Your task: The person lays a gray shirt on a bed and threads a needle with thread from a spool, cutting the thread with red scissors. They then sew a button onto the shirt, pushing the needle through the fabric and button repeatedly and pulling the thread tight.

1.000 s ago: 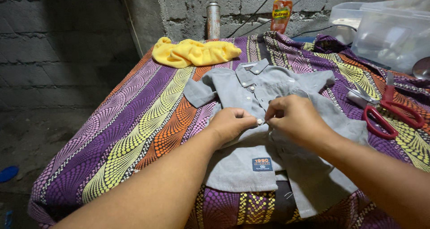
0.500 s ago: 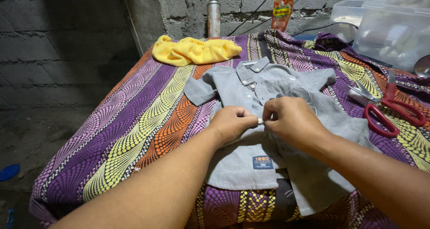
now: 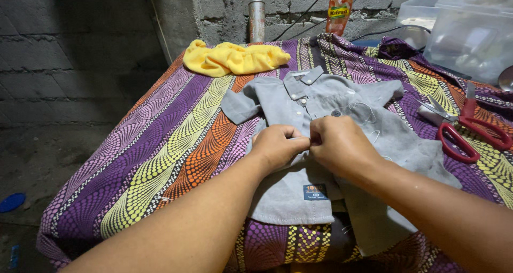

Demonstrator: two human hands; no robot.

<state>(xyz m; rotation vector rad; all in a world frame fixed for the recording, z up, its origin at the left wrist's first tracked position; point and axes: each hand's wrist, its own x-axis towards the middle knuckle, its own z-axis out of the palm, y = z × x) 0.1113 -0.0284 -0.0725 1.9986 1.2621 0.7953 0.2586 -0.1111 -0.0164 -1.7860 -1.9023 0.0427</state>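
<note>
Two hands meet at the middle of a small grey shirt (image 3: 299, 145) that lies flat, front up, on a table covered with a striped cloth (image 3: 160, 161) of purple, yellow and orange dots. At far left the floor is dark, with a blue lid (image 3: 12, 202) on it. Next comes a crumpled yellow towel (image 3: 235, 58) near the wall, with a metal can (image 3: 256, 12) standing behind it. The left hand (image 3: 278, 145) is closed, fingertips pinching the shirt's front edge; the right hand (image 3: 342, 145) is also closed and pinches the same place, touching the left one (what exactly sits between the fingertips I cannot tell, it is too small). The shirt looks light, thin and soft, so I judge it will fold and slide easily; the firmer front edge or the collar is the best place to hold it. At right lie red-handled scissors (image 3: 470, 134), hard and smooth, and behind them clear plastic boxes (image 3: 459, 32).
</note>
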